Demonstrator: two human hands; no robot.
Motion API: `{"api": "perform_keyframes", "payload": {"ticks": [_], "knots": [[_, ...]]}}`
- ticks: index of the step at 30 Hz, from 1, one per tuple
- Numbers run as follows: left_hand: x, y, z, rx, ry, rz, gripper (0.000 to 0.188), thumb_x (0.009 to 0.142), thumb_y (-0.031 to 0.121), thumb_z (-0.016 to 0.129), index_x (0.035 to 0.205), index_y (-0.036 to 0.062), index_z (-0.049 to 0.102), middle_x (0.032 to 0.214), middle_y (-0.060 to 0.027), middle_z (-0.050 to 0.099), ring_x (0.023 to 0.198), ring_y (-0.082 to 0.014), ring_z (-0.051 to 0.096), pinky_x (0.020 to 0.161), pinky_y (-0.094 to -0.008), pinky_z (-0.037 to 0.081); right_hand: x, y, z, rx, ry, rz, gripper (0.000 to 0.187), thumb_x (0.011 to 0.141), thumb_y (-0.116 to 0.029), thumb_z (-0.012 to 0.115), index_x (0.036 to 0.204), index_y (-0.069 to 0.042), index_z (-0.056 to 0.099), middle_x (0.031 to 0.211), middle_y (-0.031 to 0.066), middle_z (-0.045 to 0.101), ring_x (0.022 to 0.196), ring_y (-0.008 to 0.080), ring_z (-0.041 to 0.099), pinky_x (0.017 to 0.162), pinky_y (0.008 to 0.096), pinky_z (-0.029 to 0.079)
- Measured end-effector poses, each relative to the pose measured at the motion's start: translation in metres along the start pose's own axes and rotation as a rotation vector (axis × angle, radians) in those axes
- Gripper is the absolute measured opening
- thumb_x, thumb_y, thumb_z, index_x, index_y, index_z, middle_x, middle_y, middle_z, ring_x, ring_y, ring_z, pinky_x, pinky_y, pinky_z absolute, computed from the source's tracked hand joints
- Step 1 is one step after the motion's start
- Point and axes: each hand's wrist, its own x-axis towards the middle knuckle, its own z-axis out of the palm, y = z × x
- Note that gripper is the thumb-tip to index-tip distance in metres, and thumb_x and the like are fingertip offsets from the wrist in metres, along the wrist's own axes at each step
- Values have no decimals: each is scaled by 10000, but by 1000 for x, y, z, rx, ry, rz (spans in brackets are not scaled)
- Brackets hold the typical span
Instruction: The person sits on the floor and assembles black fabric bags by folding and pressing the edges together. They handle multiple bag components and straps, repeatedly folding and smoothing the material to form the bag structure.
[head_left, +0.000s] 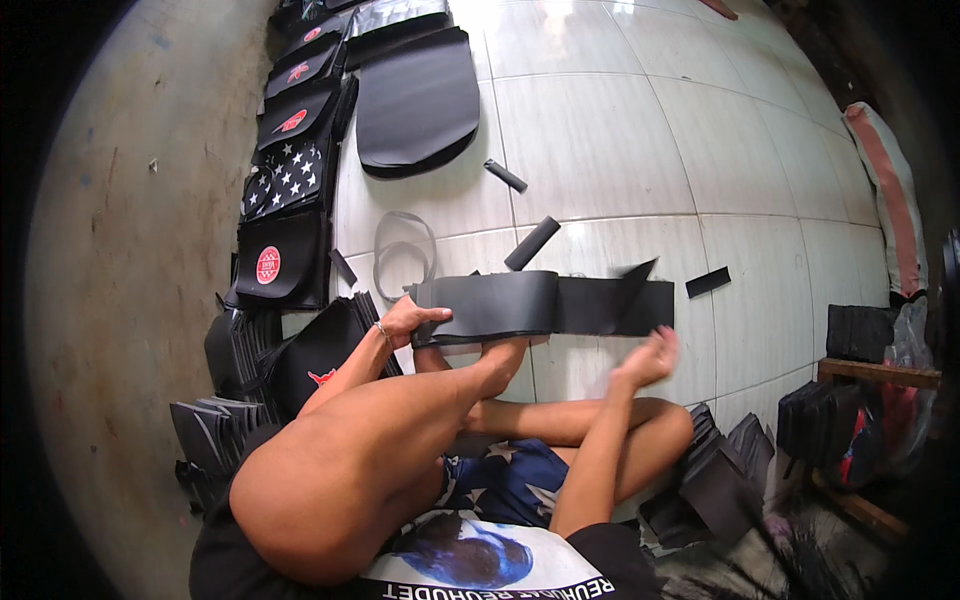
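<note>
My left hand (pixel 402 320) grips the left end of a folded black sheet strip (pixel 490 305), thumb on top and the other fingers underneath. The strip looks like rubber or vinyl, and it curves over in a loop at its middle. Its flat part (pixel 595 305) runs right along the tiles. Over that part stands a dark pointed piece (pixel 637 285), blurred by motion; I cannot make out what it is. Just below the strip's right end is my right hand (pixel 648 358), fingers curled and smeared by motion. My bare foot (pixel 503 362) rests against the strip's near edge.
Black offcuts (pixel 532 243) lie on the tiled floor, and a clear looped band (pixel 405 250) sits beyond my left hand. Large black flaps (pixel 418 100) are stacked farther off. Printed black flaps (pixel 290 170) line the left wall. Black piles (pixel 715 490) and a wooden bar (pixel 880 373) stand right.
</note>
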Motion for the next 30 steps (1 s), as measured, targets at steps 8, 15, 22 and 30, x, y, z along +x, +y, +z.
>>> {"api": "perform_keyframes", "payload": {"ticks": [8,15,22,30], "knots": [[-1,-7,-6,9,28,-1,457,749,57,800,1162,16,610,1056,-59,676,945,-175,648,864,-335,533,-125,-87,48,-267,-755,-641,438,881,-203,649,1258,-3,555,1324,177,528,1197,324,527,1065,458,358],[2,-9,-5,-48,-5,36,443,756,58,795,1155,2,610,1056,-63,673,920,-177,650,850,-342,541,-141,-52,65,-452,-901,-761,421,904,-238,612,1265,-20,603,1399,127,524,1356,289,423,1162,482,231],[-6,1,-12,-11,12,10,446,777,50,781,1191,0,623,1099,-79,678,977,-176,651,882,-324,531,-37,-12,12,151,-98,100,215,936,-88,579,1105,42,602,1076,120,640,937,218,597,851,339,496],[5,-11,-6,-26,11,12,295,802,108,775,1013,-46,638,929,-103,684,779,-205,666,724,-339,556,-126,-98,47,-417,-887,-694,720,734,-456,741,1243,14,545,1309,200,512,1279,368,424,1086,545,286]]}}
